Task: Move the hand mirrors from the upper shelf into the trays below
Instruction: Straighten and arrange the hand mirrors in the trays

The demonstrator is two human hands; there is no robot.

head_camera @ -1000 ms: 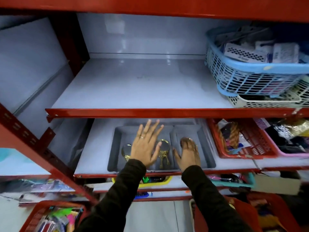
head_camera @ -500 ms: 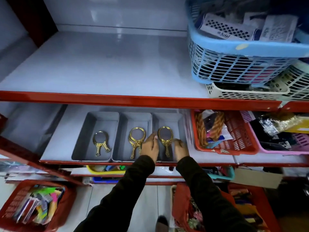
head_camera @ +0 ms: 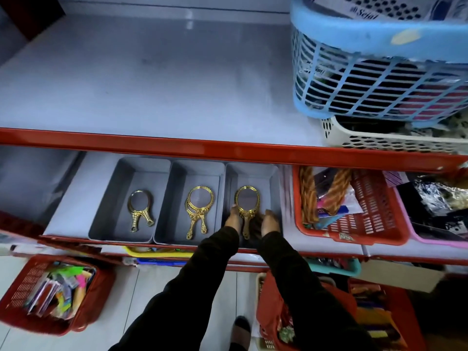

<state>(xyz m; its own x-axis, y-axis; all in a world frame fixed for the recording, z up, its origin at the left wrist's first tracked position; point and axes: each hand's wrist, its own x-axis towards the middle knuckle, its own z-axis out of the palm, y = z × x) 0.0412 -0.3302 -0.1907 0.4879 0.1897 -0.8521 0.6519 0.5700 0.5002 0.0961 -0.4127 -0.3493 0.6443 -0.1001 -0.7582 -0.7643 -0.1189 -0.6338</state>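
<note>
Head view: three grey trays sitting side by side on the lower shelf.
Left tray (head_camera: 121,198): holding gold mirrors (head_camera: 139,210).
Middle tray (head_camera: 177,198): holding stacked mirrors (head_camera: 198,210).
Right tray (head_camera: 272,188): mirror (head_camera: 247,202) lying with its handle pointing toward the person.
Left hand (head_camera: 232,217): touching the mirror's left edge; grip unclear.
Right hand (head_camera: 270,221): curling just right of the handle, equally near.

Up and right of the fingers, a blue basket (head_camera: 379,79) sits on a white basket (head_camera: 395,140). Just right, a red basket (head_camera: 354,234); beyond it, a pink one (head_camera: 435,239). Another red basket (head_camera: 50,300) lies lower left on the floor.
</note>
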